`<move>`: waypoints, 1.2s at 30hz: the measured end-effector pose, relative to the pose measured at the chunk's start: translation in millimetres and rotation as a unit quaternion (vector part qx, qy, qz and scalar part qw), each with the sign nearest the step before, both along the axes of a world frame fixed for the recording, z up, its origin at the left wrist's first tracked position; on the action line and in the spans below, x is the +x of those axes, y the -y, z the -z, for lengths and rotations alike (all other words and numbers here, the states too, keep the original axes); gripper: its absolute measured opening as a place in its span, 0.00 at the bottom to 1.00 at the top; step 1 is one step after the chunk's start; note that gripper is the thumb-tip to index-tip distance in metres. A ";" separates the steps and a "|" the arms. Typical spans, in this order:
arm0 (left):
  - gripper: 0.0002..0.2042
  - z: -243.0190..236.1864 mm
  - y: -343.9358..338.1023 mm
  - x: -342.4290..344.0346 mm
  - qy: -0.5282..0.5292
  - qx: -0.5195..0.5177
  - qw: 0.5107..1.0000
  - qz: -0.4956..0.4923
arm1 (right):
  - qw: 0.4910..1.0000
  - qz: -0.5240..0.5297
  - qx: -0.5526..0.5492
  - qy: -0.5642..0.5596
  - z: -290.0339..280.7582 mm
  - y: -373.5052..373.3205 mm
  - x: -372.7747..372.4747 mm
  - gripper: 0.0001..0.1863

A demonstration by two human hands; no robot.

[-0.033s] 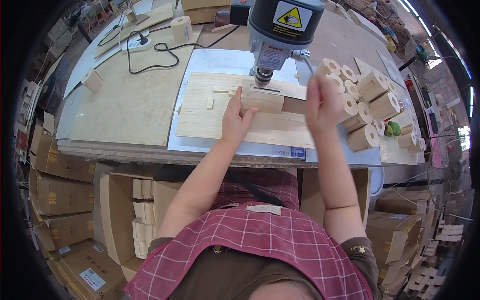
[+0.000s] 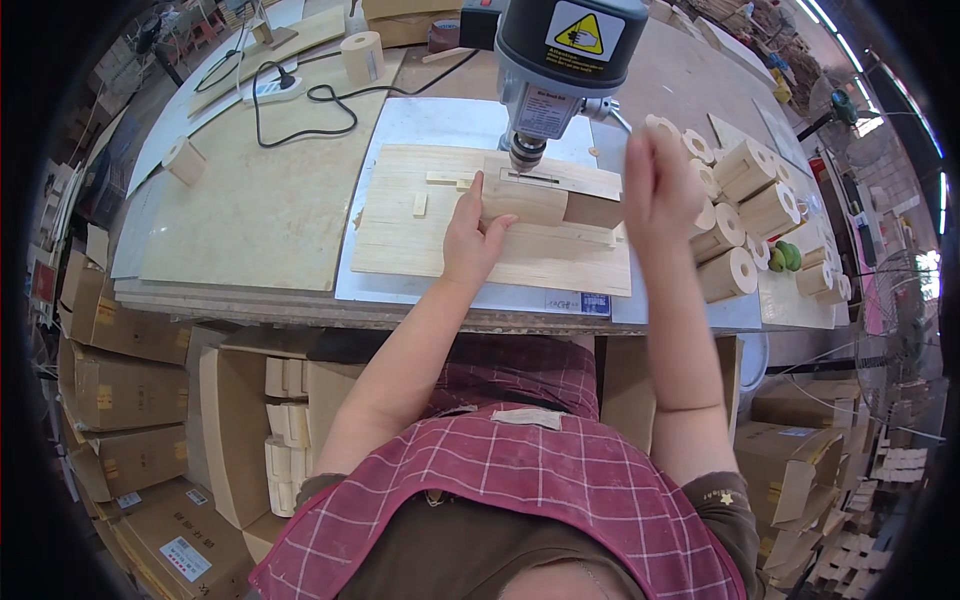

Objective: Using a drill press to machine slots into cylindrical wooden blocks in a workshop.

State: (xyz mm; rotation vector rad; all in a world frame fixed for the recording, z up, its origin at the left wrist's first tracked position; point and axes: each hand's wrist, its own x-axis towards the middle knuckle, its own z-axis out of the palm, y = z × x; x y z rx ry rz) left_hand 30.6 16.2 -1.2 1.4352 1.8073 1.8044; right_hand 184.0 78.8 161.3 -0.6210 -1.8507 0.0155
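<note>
My left hand (image 2: 474,240) grips the left end of a light wooden block (image 2: 530,203), its thumb along the front face and its fingers by the top edge. In the block's top is a narrow dark slot (image 2: 535,179). Right over it is the chuck (image 2: 526,152) of a bench drill press (image 2: 570,50); the tip of the bit is hard to make out. To the right, my right hand (image 2: 664,185) is raised and smeared by motion, curled at the end of the drill press lever (image 2: 614,114). The block lies on a flat wooden board (image 2: 400,235) with small wooden strips on it.
Several hollow wooden cylinders (image 2: 728,275) crowd the table's right side, beside a small green object (image 2: 786,257). A black cable (image 2: 340,103) runs left to a white power strip (image 2: 275,91). Cardboard boxes (image 2: 130,385) stand below on the left; an open box (image 2: 225,440) holds wooden pieces.
My right hand has moved slightly right and up, and the lever has swung outward with it. My left hand stays on the block.
</note>
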 end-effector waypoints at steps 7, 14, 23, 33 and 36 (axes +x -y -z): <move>0.34 -4.7 -0.6 1.0 0.013 -0.034 0.999 0.010 | 0.990 0.052 -0.019 0.127 -74.4 -115.7 -16.5 0.13; 0.35 -2.0 -0.3 -0.5 0.013 -0.027 0.999 0.012 | 0.965 -0.103 -0.242 0.009 -52.7 -120.0 -15.7 0.14; 0.37 -14.7 5.3 -3.7 0.000 -0.094 0.995 0.013 | 0.828 -0.115 -0.494 0.241 96.9 -82.2 62.0 0.24; 0.38 -62.7 85.2 -49.7 0.078 -0.155 0.979 0.109 | 0.813 -0.220 -0.531 0.094 84.0 -8.6 59.4 0.17; 0.37 -82.4 120.9 -71.8 0.060 -0.161 0.980 0.105 | 0.776 -0.265 -0.569 0.068 79.1 3.3 64.8 0.17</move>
